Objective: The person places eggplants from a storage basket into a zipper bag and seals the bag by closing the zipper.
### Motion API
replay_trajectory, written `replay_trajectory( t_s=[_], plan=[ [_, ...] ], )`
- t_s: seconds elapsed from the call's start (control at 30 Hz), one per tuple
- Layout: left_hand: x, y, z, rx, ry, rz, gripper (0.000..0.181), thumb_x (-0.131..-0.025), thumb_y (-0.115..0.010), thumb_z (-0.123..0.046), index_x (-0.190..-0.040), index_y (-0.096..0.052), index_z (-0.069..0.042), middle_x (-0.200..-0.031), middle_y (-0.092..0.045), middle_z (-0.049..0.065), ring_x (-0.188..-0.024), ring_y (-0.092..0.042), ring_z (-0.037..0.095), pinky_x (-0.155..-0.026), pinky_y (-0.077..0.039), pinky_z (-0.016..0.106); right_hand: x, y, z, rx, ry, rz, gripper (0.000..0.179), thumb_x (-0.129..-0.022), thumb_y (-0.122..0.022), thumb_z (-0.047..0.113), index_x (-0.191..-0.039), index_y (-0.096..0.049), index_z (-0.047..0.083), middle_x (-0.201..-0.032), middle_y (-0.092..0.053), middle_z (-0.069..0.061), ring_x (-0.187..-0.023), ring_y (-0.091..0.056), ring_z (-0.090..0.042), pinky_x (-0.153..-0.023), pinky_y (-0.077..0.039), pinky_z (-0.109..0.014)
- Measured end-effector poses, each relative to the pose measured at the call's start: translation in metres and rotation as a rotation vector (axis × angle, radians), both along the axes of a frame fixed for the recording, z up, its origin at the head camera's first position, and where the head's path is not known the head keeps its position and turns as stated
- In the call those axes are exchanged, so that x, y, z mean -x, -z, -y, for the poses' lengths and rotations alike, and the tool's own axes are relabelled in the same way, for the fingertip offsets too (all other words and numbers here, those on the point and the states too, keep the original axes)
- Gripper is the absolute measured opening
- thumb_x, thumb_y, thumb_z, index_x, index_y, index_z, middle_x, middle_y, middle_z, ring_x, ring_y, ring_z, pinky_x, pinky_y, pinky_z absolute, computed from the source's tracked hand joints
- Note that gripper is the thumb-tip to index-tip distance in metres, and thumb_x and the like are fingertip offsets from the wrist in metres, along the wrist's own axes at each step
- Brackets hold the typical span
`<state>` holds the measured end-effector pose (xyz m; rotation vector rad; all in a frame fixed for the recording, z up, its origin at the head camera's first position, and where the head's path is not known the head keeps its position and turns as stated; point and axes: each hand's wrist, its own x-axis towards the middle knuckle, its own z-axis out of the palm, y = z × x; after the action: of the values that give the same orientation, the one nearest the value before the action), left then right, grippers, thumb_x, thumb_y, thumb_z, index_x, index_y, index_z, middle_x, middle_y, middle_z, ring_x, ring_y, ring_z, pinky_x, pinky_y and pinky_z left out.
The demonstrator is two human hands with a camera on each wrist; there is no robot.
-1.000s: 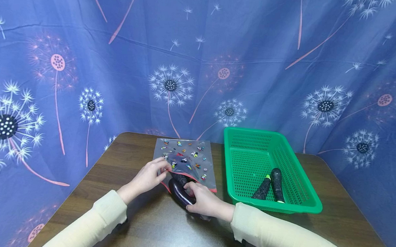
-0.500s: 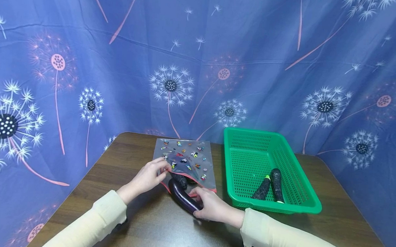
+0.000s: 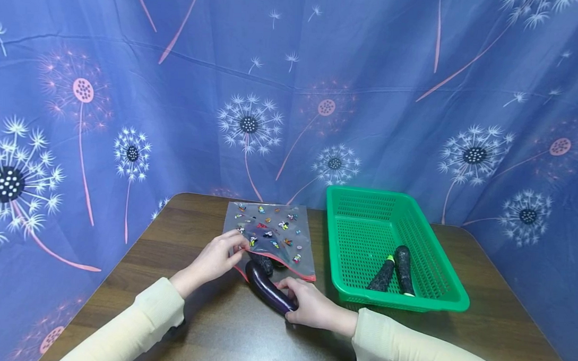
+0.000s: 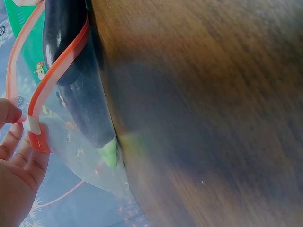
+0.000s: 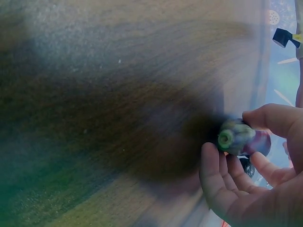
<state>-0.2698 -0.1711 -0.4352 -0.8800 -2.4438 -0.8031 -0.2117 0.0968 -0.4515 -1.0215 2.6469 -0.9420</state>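
Observation:
My left hand (image 3: pixel 219 256) pinches the red-zip edge of a clear zip bag (image 3: pixel 308 234) printed with small cartoon figures. Beside those fingers in the left wrist view is a white zip slider (image 4: pixel 33 124). The bag's mouth gapes toward me. Inside lies a dark speckled vegetable (image 4: pixel 90 111) with a light green end. A glossy purple eggplant (image 3: pixel 266 292) slants at the mouth, its far end just at the opening. My right hand (image 3: pixel 310 306) grips its near end, thumb on one side and fingers on the other. Its green stem (image 5: pixel 226 138) shows in the right wrist view.
A green plastic basket (image 3: pixel 332 246) stands on the wooden table (image 3: pixel 172 229), right of the bag. Two dark speckled vegetables, one speckled vegetable (image 3: pixel 383 275) and another (image 3: pixel 404 269), lie in its near end. A blue dandelion-print curtain (image 3: pixel 292 95) hangs behind the table.
My right hand has drawn back from the bag's mouth toward the eggplant's near end, which it now grips. The eggplant is straighter to view. My left hand stays on the bag's edge.

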Motion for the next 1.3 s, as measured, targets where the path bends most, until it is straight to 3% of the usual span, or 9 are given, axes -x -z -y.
replay_trajectory(
  t_s=[0.53, 0.9, 1.3],
  plan=[
    [0.001, -0.001, -0.002, 0.007, 0.001, -0.001, 0.022, -0.078, -0.065, 0.001, -0.087, -0.065, -0.020, -0.085, -0.058, -0.010, -0.071, -0.055, 0.010, -0.061, -0.044, 0.022, 0.003, -0.004, 0.006, 0.029, -0.001, 0.007, 0.049, -0.065, -0.071, 0.000, -0.112, -0.055, 0.006, -0.082, -0.060, -0.001, -0.074, -0.057, -0.005, -0.067, -0.045, -0.018],
    [0.003, 0.000, -0.004, -0.001, 0.007, -0.005, 0.021, -0.078, -0.066, 0.000, -0.087, -0.065, -0.019, -0.085, -0.058, -0.011, -0.070, -0.053, 0.005, -0.061, -0.044, 0.021, 0.011, -0.005, 0.014, 0.018, 0.012, -0.041, 0.043, -0.066, -0.073, 0.006, -0.106, -0.057, 0.008, -0.096, -0.065, -0.005, -0.084, -0.061, -0.010, -0.073, -0.046, -0.022],
    [0.003, -0.001, -0.003, 0.004, 0.002, 0.017, 0.024, -0.077, -0.065, 0.002, -0.088, -0.064, -0.020, -0.086, -0.058, -0.010, -0.071, -0.055, 0.010, -0.061, -0.044, 0.022, 0.021, -0.006, 0.022, 0.006, 0.032, -0.024, 0.044, -0.067, -0.073, 0.007, -0.109, -0.057, 0.007, -0.089, -0.063, -0.004, -0.082, -0.057, -0.012, -0.070, -0.044, -0.022]
  ],
)
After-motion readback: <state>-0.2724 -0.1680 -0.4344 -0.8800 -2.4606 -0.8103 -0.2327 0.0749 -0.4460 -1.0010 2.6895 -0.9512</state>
